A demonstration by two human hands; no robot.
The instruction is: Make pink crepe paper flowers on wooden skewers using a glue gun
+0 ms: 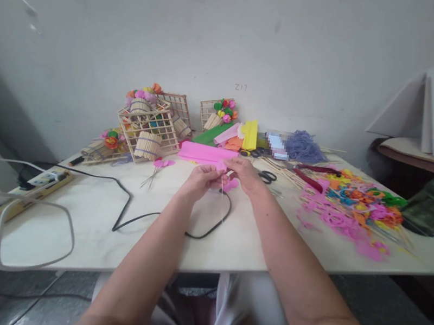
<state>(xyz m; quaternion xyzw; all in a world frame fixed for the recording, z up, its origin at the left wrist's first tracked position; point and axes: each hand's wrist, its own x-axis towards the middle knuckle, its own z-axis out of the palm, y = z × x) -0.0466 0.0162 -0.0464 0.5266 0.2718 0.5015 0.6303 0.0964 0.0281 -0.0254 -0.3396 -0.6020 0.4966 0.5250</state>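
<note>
Over the middle of the desk (92, 247), my left hand (202, 180) has a piece of pink paper (221, 167) pinched between thumb and fingers, and a thin stem (222, 192) hangs down from there. The fingers of my right hand (246, 176) are drawn narrow at the paper's other side; whether they grip it or only touch it, I can't tell.

Too hard a squeeze could, I think, crease or tear the paper, since it looks thin; too slack a pinch could let the stem twist or slip out. The black cord (113, 229) loops on the desk below, and a low forearm might drag it.

Counting, I have one paper piece and one stem at my fingertips, though more pink petals (232, 184) sit just beside my right hand, partly covered. I make out one pair of black scissors (268, 178), what seems a second pair with some yellow on it (245, 153), one red-handled tool (310, 179), one heap of purple strands (305, 147) and at least three lattice frames (169, 138). The coloured scraps (358, 204) on the right overlap too much to number.
</note>
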